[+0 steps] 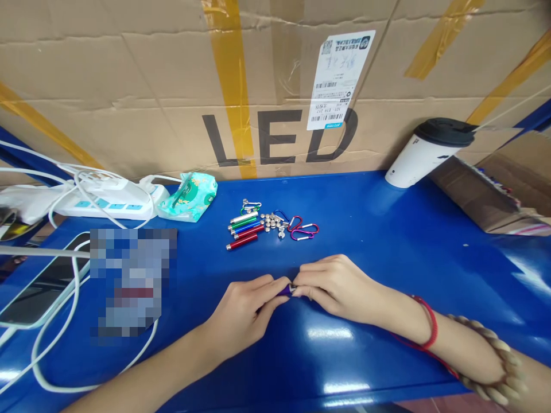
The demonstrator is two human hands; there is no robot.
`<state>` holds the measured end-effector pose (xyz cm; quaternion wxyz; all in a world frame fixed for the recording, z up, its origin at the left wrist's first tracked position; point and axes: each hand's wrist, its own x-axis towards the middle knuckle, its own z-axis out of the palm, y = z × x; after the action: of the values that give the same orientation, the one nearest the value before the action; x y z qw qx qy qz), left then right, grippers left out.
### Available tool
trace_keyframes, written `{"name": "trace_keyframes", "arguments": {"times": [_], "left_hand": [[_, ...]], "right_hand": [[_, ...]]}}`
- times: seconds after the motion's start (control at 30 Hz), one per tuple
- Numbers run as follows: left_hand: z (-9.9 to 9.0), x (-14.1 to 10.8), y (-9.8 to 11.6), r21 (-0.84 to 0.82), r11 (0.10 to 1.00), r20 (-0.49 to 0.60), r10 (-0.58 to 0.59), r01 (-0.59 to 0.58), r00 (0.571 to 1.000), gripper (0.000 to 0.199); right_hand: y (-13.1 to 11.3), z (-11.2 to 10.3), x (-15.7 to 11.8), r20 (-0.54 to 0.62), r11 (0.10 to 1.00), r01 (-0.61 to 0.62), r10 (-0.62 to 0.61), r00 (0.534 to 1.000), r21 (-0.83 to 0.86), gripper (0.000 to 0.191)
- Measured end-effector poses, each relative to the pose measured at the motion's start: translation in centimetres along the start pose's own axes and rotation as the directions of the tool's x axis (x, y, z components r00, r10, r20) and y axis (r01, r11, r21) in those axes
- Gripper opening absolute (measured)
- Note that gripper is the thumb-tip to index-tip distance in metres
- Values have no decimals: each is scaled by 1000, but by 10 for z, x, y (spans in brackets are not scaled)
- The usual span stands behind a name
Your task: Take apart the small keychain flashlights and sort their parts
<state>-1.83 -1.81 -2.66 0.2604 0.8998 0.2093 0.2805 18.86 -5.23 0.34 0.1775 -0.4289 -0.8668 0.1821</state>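
My left hand (252, 304) is closed around a small purple metal tube (284, 290), most of it hidden by the fingers. At the tube's silvery end, my right hand (333, 289) pinches with thumb and fingers; whether a separate small part is between them, I cannot tell. Beyond my hands lie several slim metal tubes with silver tips, among them a silver one (243, 218), a blue one (246, 228) and a red one (241, 241). Beside them are several small round silver pieces (270, 221) like button cells. Carabiners (305, 230) in red, purple, blue and green lie around these.
A blue table (365, 229) carries everything. At left are a white power strip (107, 201), a teal tissue pack (191, 196), a phone (47, 281), white cables and a blurred-out item (133, 284). A lidded paper cup (424, 155) and cardboard box (477, 198) stand at right.
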Motion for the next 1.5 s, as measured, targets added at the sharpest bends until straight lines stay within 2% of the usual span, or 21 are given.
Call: {"name": "trace_keyframes", "arguments": {"times": [0.37,0.63,0.83,0.93,1.07,1.27,1.4,1.5], "left_hand": [[-1,3,5,-38,995,-1,-89,89,996,20],[-1,3,5,-51,984,12,-169,169,986,19],[-1,3,4,-53,982,-4,-180,179,984,20],[-2,3,4,-47,987,6,-152,152,988,21],[-1,2,2,-28,996,0,-85,85,996,22],[1,0,1,71,995,-77,72,-67,994,21],[1,1,2,96,986,-119,146,-135,982,23],[1,1,2,112,983,-130,162,-148,978,25]], "right_hand": [[-1,-1,3,-19,999,-47,47,999,25,38],[3,0,3,-42,998,-37,35,998,-44,43],[3,0,2,-89,997,-51,45,995,-64,42],[4,-1,2,-105,998,-40,34,994,-54,40],[2,-1,1,-68,1000,-12,11,998,-10,42],[-6,4,-1,-102,999,-31,34,994,30,46],[-10,7,-1,-129,964,-95,130,983,248,38],[-13,6,1,-51,888,-199,241,969,414,34]]}}
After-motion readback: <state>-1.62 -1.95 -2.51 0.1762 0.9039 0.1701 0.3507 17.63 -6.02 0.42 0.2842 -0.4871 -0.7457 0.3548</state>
